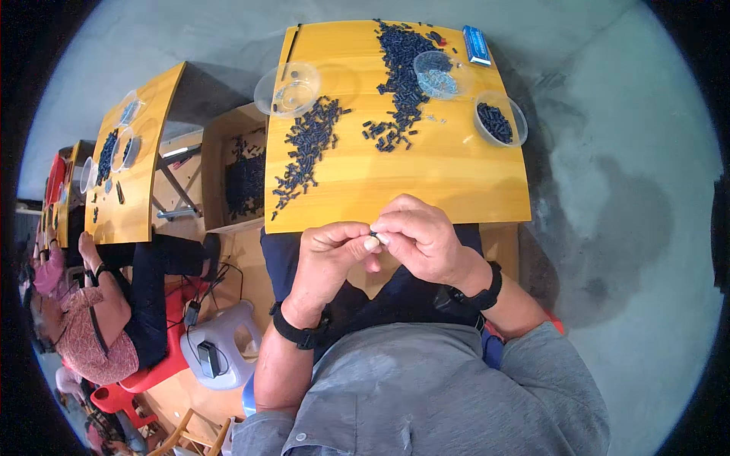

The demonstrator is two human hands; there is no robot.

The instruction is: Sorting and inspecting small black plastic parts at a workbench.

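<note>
My left hand (327, 257) and my right hand (428, 237) meet just in front of the near edge of the yellow table (449, 178). Between their thumbs and fingertips they pinch a small dark piece (373, 235), mostly covered by the fingers. Short black cylindrical pieces lie on the tabletop in a left heap (310, 144) and a longer middle heap (403, 68). A clear tub (439, 85) beside the middle heap holds tiny shiny parts. Farther right, another round tub (522, 128) contains black pieces.
A clear tub (266, 95) with few bits sits at the table's left edge. The blue box (477, 45) lies at the far right corner. Left of the table stands a cardboard box (215, 182) of black pieces. A co-worker (103, 327) sits at another table (144, 182).
</note>
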